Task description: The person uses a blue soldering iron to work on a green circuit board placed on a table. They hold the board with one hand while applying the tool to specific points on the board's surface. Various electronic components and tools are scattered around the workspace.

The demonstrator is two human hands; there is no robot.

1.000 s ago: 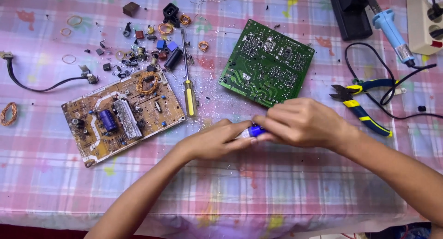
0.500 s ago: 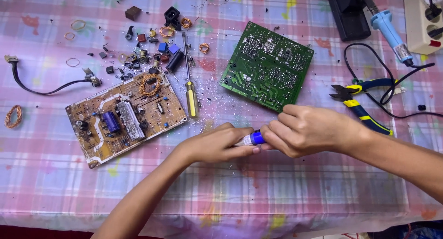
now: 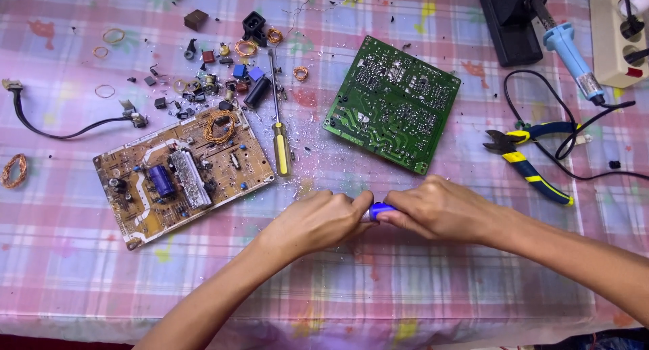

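While the green circuit board [image 3: 393,104] sits upper center, left hand [image 3: 318,221] and right hand [image 3: 439,209] both pinch a small blue part [image 3: 380,210] mid-frame.

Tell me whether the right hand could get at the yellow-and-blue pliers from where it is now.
Probably yes. The pliers lie uncovered on the tablecloth just beyond the right hand, nothing between them. But that hand and the left hand both grip a small blue part, and a black cord crosses the handles.
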